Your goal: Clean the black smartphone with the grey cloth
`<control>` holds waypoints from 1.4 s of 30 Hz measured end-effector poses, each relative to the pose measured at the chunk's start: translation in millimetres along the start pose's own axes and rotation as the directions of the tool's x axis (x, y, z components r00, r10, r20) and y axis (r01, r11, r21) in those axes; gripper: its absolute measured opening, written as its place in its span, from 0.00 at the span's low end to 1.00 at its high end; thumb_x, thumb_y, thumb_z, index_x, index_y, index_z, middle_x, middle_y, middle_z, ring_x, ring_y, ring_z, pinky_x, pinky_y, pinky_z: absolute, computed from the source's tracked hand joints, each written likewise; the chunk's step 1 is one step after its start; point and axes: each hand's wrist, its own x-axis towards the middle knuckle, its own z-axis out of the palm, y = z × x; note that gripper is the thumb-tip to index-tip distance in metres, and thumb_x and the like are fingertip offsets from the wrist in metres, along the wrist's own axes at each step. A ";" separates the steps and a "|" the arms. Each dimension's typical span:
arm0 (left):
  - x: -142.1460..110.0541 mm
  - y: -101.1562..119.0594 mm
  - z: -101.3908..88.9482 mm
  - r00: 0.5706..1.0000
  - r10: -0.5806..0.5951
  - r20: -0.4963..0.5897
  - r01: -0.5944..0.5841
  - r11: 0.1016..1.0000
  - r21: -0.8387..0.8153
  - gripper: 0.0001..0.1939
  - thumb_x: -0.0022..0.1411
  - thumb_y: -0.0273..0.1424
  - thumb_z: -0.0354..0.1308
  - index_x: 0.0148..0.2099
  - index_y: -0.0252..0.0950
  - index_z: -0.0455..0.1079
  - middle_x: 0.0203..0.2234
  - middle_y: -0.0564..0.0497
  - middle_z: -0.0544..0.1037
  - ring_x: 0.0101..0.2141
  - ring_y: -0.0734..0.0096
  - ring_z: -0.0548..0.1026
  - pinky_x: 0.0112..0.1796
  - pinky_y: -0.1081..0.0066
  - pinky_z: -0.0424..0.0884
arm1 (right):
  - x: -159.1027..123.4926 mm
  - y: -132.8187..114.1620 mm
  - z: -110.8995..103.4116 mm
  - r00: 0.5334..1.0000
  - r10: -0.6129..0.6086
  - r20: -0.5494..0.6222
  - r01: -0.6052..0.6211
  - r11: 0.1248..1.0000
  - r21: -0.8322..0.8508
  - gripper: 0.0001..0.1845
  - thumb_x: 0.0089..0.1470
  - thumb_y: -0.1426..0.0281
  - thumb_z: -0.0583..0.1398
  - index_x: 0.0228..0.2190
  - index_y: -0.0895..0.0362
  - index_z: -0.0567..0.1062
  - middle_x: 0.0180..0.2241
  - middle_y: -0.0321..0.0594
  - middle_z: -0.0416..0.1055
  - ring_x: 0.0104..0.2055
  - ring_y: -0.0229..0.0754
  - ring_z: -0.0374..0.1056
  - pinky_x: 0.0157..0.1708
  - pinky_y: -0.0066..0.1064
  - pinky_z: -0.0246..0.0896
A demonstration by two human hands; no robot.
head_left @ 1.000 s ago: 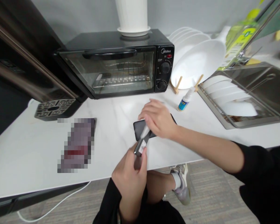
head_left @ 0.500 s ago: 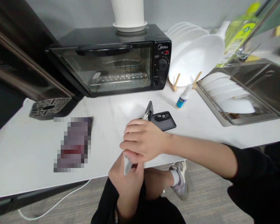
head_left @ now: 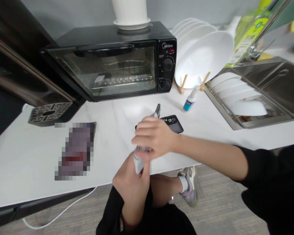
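Now, right fingers (head_left: 143, 130) around slim object (head_left: 138, 164), phone (head_left: 173, 121) beyond

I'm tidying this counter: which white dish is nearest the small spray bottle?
The large white bowl at the front of the wooden stand, just behind the bottle. Other dishes stand behind it; the plates in the metal rack sit further right.

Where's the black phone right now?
In the head view, the black phone lies on the white counter just beyond the right hand, in front of the toaster oven.

Bright even light, blurred hand (head_left: 153, 138), warped edges
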 end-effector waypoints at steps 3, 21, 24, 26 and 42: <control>1.8 3.9 -1.5 0.999 -0.027 0.029 0.028 0.999 -0.017 0.10 0.69 0.35 0.65 0.50 0.39 0.77 0.28 0.51 0.82 0.27 0.69 0.80 0.30 0.74 0.66 | -7.0 28.3 -8.1 0.916 0.399 -0.050 -0.400 0.917 -0.005 0.31 0.73 0.63 0.40 0.29 0.56 0.77 0.28 0.40 0.74 0.35 0.44 0.67 0.45 0.41 0.57; -2.6 -1.4 -0.1 1.000 -0.021 -0.002 0.021 1.000 0.022 0.13 0.69 0.39 0.61 0.34 0.37 0.73 0.19 0.52 0.75 0.19 0.69 0.73 0.24 0.70 0.60 | 3.0 -13.2 -1.4 0.995 0.084 0.055 -0.085 0.996 0.016 0.22 0.72 0.64 0.47 0.33 0.53 0.77 0.31 0.36 0.75 0.40 0.44 0.66 0.48 0.40 0.55; -2.8 -1.6 -0.8 1.000 -0.022 0.014 0.022 0.999 0.034 0.14 0.69 0.39 0.62 0.33 0.37 0.72 0.19 0.52 0.75 0.20 0.68 0.73 0.25 0.70 0.60 | 2.0 -6.4 -1.8 0.996 0.022 0.082 -0.021 1.000 -0.010 0.25 0.72 0.63 0.45 0.33 0.54 0.77 0.28 0.37 0.73 0.36 0.44 0.64 0.42 0.40 0.54; -0.9 1.0 -1.7 0.999 -0.032 0.036 0.031 0.999 0.013 0.09 0.69 0.38 0.64 0.43 0.37 0.76 0.24 0.52 0.80 0.24 0.68 0.77 0.28 0.71 0.63 | -2.6 13.7 -6.5 0.961 0.274 0.028 -0.273 0.961 -0.050 0.29 0.72 0.64 0.41 0.30 0.55 0.77 0.28 0.40 0.73 0.35 0.45 0.64 0.41 0.41 0.54; -0.3 1.6 -1.9 0.998 -0.036 0.042 0.036 0.999 0.006 0.11 0.68 0.37 0.65 0.49 0.38 0.76 0.27 0.51 0.82 0.26 0.69 0.79 0.28 0.73 0.63 | -2.8 17.7 -10.8 0.889 0.457 -0.017 -0.458 0.887 -0.062 0.29 0.73 0.66 0.42 0.30 0.56 0.77 0.32 0.42 0.74 0.39 0.46 0.65 0.49 0.42 0.55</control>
